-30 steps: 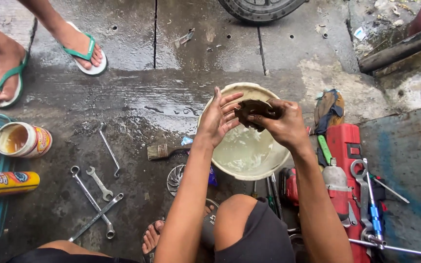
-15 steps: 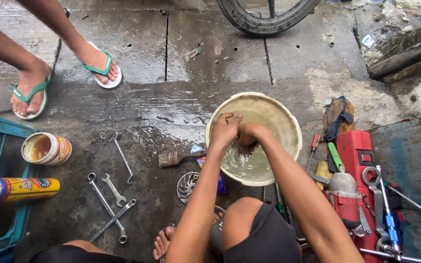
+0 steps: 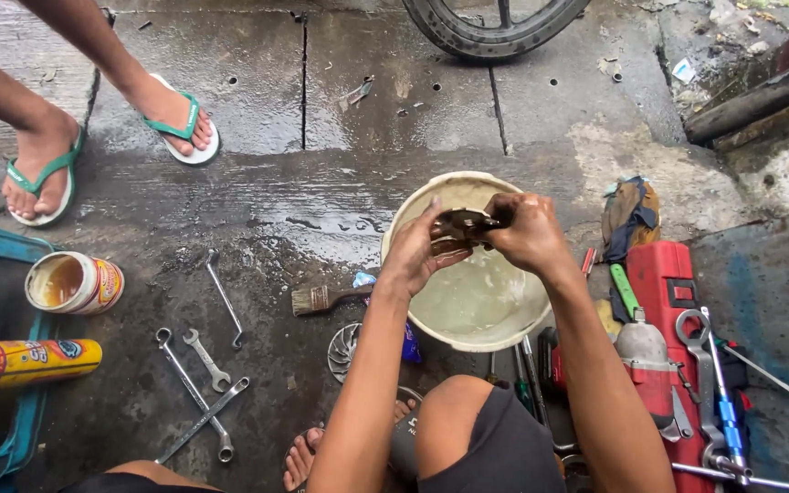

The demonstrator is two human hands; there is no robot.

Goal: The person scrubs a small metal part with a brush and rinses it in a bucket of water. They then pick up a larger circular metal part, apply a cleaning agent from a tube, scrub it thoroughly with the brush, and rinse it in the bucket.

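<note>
Both hands, left hand (image 3: 417, 256) and right hand (image 3: 527, 233), grasp a dark greasy part (image 3: 460, 224) over the basin (image 3: 431, 196); best scrubbed low, so drips fall inside.

Both hands, left hand (image 3: 417, 251) and right hand (image 3: 527, 233), grip a small dark metal part (image 3: 460, 224) between them above the pale basin (image 3: 504, 333) of cloudy liquid, a paintbrush (image 3: 326, 298) and wrenches (image 3: 198, 383) lying left of the grip, a red tool case (image 3: 664, 283) right.
</note>
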